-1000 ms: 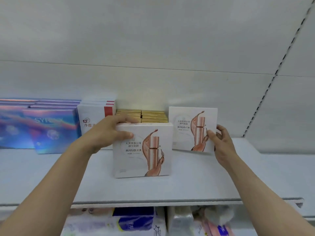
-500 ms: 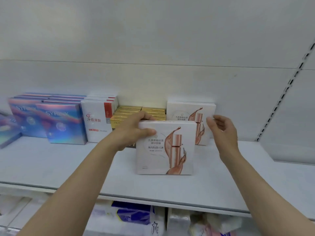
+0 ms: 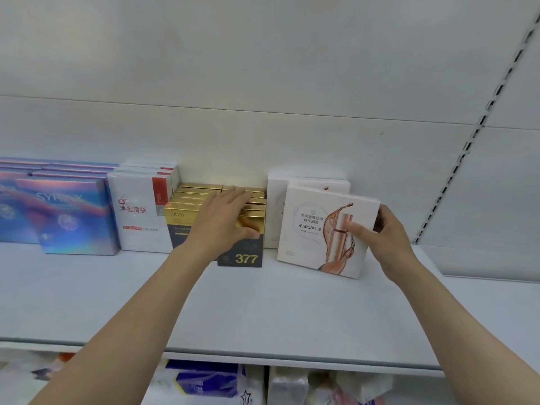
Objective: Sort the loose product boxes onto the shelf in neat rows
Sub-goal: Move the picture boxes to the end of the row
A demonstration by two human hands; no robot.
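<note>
Risk sits with the tilted MARUBI box (image 3: 321,229) your right hand (image 3: 388,238) pinches near the shelf (image 3: 263,311) back, while your flat left hand (image 3: 225,220) could shove the gold boxes (image 3: 201,197) askew.

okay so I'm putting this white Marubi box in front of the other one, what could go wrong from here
1. The front Marubi box sits tilted and skewed against the one behind; held only at its right edge by your right hand, it may tip or end up crooked.
2. Your left hand rests on the gold boxes; pressing could push that row out of line.
</note>
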